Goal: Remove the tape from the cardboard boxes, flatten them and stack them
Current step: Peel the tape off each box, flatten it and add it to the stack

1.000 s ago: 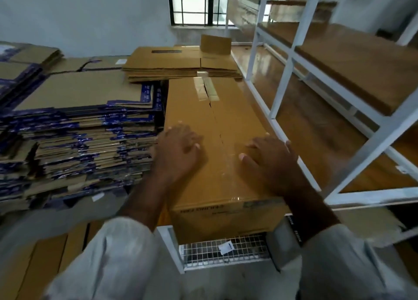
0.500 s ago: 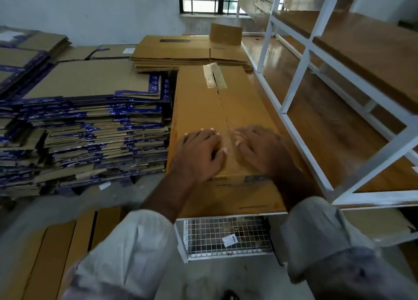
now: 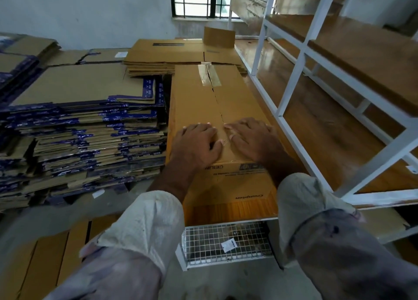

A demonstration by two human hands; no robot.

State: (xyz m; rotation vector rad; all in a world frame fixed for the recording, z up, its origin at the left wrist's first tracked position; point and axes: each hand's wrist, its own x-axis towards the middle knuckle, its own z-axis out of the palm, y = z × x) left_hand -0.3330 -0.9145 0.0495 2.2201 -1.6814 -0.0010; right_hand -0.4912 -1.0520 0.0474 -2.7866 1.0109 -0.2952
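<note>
A long brown cardboard box (image 3: 194, 100) lies lengthwise in front of me, its top flaps meeting in a centre seam. Clear tape (image 3: 209, 74) still covers the far end of that seam. My left hand (image 3: 195, 142) lies flat on the left flap near the box's near end, fingers spread. My right hand (image 3: 250, 136) lies flat on the right flap beside it. The fingertips of both hands meet at the seam, where a shiny strip of tape shows; I cannot tell whether either hand pinches it.
A tall stack of flattened boxes with blue print (image 3: 86, 127) stands to the left. Flattened brown boxes (image 3: 172, 55) lie behind the long box. A white metal rack with wooden shelves (image 3: 291, 80) runs along the right. A wire-mesh basket (image 3: 226, 241) sits below the box's near end.
Both hands slid from apart on the flaps to side by side at the centre seam near the box's near end. The camera moved closer over the box.
</note>
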